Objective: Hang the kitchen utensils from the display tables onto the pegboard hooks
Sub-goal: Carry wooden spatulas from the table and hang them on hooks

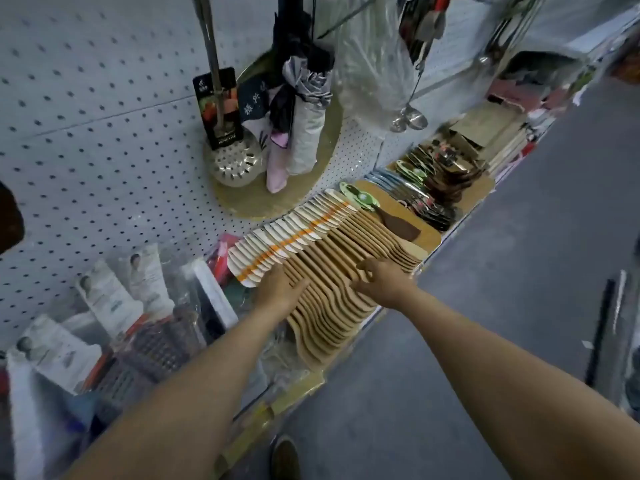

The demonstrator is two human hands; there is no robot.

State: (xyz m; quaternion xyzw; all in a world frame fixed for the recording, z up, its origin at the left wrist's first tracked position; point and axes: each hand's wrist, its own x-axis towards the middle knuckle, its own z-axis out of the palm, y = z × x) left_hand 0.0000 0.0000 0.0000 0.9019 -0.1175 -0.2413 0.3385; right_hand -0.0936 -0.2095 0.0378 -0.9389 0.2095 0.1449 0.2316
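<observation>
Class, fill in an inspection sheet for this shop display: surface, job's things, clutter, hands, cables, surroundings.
Surface: display table, covered with stock.
Job's things: wooden spatulas fanned in a row on the table; skimmer and ladles already hang at the pegboard.
Clutter: folded umbrellas against the pegboard; packaged goods at left.
Hands: left hand flat on the spatulas; right hand with fingers curled at the row, grip unclear.
Cables: nothing seen.
Surroundings: grey floor aisle at right.
</observation>
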